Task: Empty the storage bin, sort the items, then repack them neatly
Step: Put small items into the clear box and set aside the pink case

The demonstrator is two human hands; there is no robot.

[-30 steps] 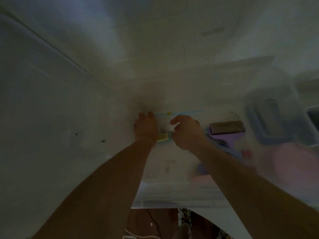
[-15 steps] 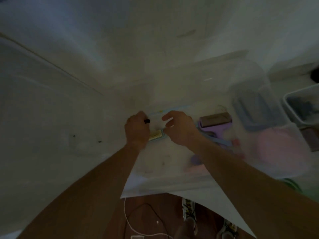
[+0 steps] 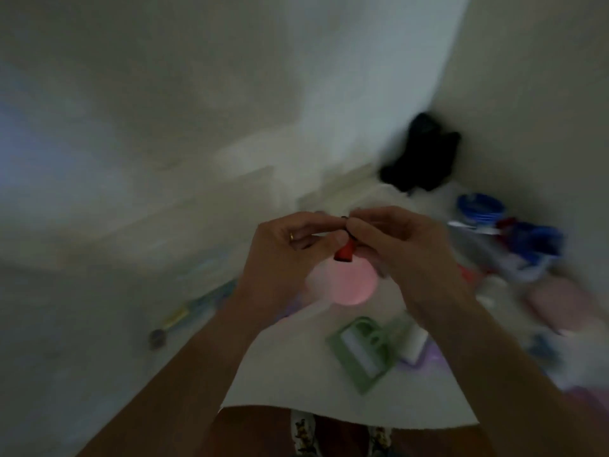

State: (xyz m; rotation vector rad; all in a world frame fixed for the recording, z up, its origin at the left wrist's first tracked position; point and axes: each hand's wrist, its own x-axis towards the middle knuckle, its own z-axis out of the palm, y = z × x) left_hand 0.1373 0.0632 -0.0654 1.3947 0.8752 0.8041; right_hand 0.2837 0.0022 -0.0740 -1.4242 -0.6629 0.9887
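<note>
Above the table (image 3: pixel 296 374), left hand (image 3: pixel 283 255), right hand (image 3: pixel 392 245), pinching red bottle (image 3: pixel 344 250)

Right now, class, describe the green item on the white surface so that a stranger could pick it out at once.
Start at the white surface below the two hands. Under the right forearm, nearer than the round pink object, lies the green item: a flat, pale green rectangular frame with a white panel inside. Nothing else nearby is green; beside it are a white block and something lilac.

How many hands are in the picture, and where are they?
2: the left hand and right hand meet mid-frame, both pinching a small red item.
</note>
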